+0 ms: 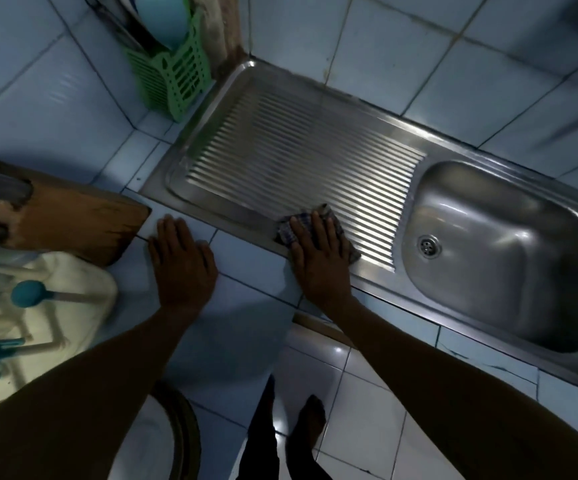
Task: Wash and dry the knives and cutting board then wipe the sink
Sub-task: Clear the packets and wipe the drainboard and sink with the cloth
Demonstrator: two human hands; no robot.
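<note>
Steel sink (377, 123): ribbed drainer, smooth rounded basin at its right, both bare.
Cloth (332, 220): checked, limp, on the drainer's near edge.
Right hand (318, 254): fingers straight, pressing the cloth flat.
Left hand (182, 261): spread flat on the tile, bracing.
Board (79, 223): wooden, on the counter at left.
Knives: none clearly visible.
Advice: wipe along the ribs towards the basin, pressure even.

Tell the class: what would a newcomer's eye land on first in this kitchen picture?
Probably the right hand pressing a checked cloth flat on the ribbed steel drainboard, left of the sink basin. Next, the left hand lies flat on the tiled counter, beside a wooden cutting board.
</note>
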